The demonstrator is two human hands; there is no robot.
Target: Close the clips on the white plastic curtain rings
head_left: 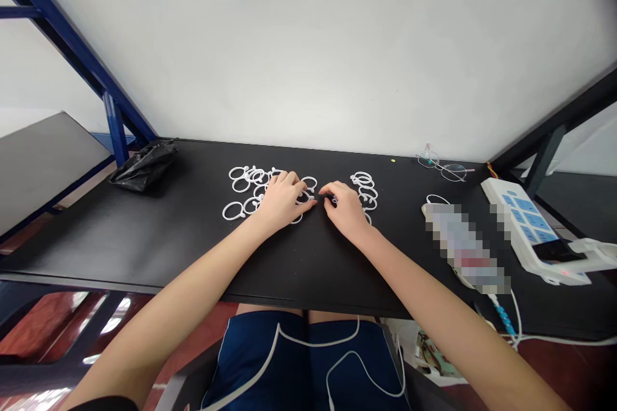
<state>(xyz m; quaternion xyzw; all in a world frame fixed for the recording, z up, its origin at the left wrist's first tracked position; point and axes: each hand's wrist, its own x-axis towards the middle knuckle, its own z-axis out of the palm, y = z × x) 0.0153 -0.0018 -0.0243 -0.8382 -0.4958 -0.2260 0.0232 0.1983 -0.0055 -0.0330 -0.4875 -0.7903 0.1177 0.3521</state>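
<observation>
Several white rings (234, 210), each with a small knob, lie in a loose pile at the middle left of the black table. My left hand (284, 198) rests over the right part of this pile, its thumb spread away from the fingers and rings showing around and under it. A smaller cluster of the same white rings (367, 192) lies to the right. Beside it is my right hand (346, 207), partly covering some rings. Its thumb and index finger are bent toward the left hand with a gap between them, and a bit of white shows near them.
A crumpled black plastic bag (147, 165) lies at the back left of the black table (193, 250). Toward the right are eyeglasses (453, 171), a blurred phone (465, 247) with a cable, and a white power strip (530, 221). Blue metal bars (113, 119) stand at the left.
</observation>
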